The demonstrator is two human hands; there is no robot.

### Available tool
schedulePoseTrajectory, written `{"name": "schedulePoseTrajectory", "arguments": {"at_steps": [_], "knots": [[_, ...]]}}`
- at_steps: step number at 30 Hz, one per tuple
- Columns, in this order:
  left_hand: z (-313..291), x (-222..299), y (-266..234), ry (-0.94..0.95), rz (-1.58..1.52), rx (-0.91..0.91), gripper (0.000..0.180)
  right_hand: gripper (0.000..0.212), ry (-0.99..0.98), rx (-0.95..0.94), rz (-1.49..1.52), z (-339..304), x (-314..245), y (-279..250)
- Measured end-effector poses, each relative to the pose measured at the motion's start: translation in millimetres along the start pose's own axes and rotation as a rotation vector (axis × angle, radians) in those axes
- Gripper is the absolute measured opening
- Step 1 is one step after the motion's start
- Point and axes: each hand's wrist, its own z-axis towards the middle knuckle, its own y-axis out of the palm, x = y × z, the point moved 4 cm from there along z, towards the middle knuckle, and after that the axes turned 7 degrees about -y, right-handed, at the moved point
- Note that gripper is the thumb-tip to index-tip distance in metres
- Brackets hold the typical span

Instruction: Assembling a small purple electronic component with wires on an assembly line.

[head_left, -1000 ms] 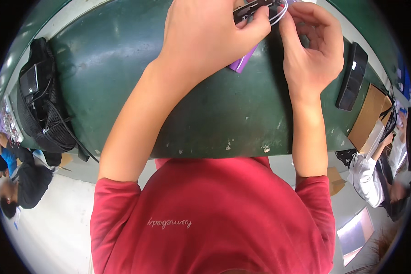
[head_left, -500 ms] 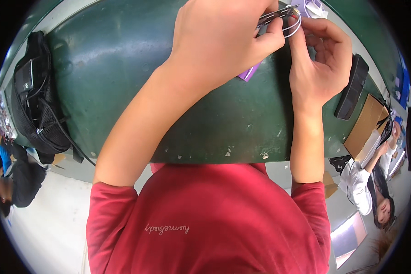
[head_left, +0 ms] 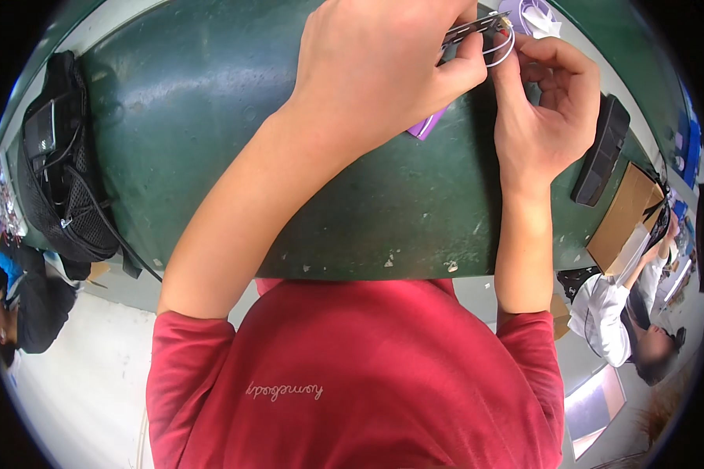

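At the far edge of the view, my left hand [head_left: 379,66] is closed, with thumb and fingers pinching a thin dark slotted strip, perhaps a circuit board [head_left: 468,30]. A thin white wire [head_left: 511,51] loops off the strip's right end, near a small red and yellowish spot. My right hand [head_left: 544,129] is palm up just to the right. Its thumb and forefinger close together on the wire where it meets the strip; the other fingers curl loosely. Below my left hand, a small purple flat item [head_left: 428,125] lies on the green table [head_left: 383,211], partly covered.
A black mesh bag [head_left: 74,195] with a cable lies at the table's left end. On the right are a long black case [head_left: 602,148] and an open cardboard box [head_left: 626,211]. A purple ring-shaped item [head_left: 536,17] sits behind my right hand. Other people are at both sides.
My right hand has shifted very slightly, with the wire loop a touch lower. My left hand keeps its hold on the strip. The person at right has moved.
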Motion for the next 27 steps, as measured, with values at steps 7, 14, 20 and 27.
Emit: {"name": "schedulePoseTrajectory", "arguments": {"at_steps": [7, 14, 20, 27], "knots": [[1, 0, 0, -0.002, 0.001, -0.026, 0.022, 0.029, 0.004, 0.020, 0.064, -4, 8, -3], [-1, -5, 4, 0.248, -0.014, 0.115, 0.022, 0.029, 0.006, -0.065, -0.043, -2, 0, 1], [0, -8, 2, -0.001, -0.093, -0.118, 0.020, 0.028, 0.010, -0.081, -0.049, -2, 1, 0], [-5, -11, 8, 0.231, 0.008, 0.016, 0.019, 0.025, 0.050, -0.084, -0.057, -1, 1, 2]]}}
